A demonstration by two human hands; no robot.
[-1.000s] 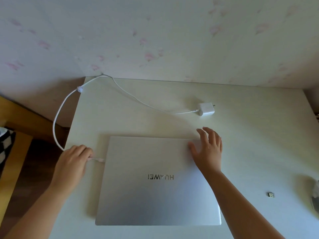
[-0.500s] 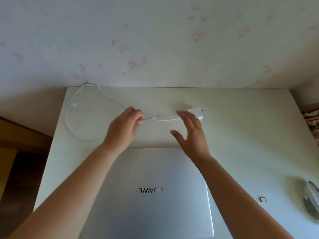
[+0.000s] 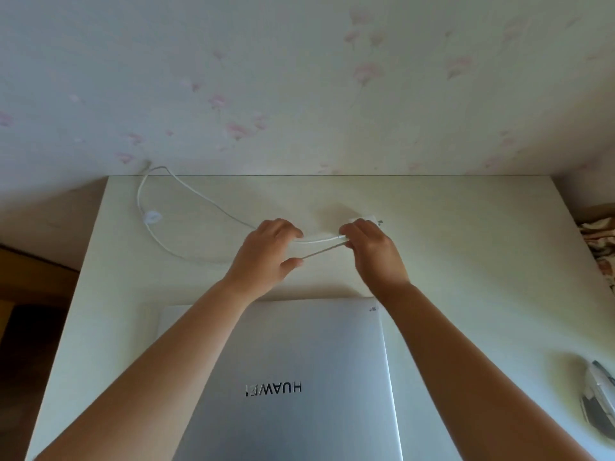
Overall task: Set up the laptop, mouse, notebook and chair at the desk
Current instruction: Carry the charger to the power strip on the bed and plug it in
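A closed silver laptop [image 3: 283, 377] lies lid up at the near middle of the white desk [image 3: 466, 261]. Beyond it, my left hand [image 3: 266, 254] pinches two strands of the white charger cable [image 3: 159, 241]. My right hand [image 3: 372, 247] grips the same cable at the charger's end, with the white power adapter [image 3: 374, 220] mostly hidden behind its fingers. The cable loops out to the desk's far left corner. A grey-white mouse [image 3: 599, 400] rests at the right edge. Neither a notebook nor a chair is in view.
Flowered wallpaper [image 3: 299, 94] rises right behind the desk. A wooden floor and furniture edge [image 3: 30, 294] show to the left. Patterned fabric [image 3: 602, 241] lies past the desk's right side.
My left hand pulled the cable plug away from the laptop's left side and carried it to the far middle. My right hand left the lid and closed on the cable by the adapter.
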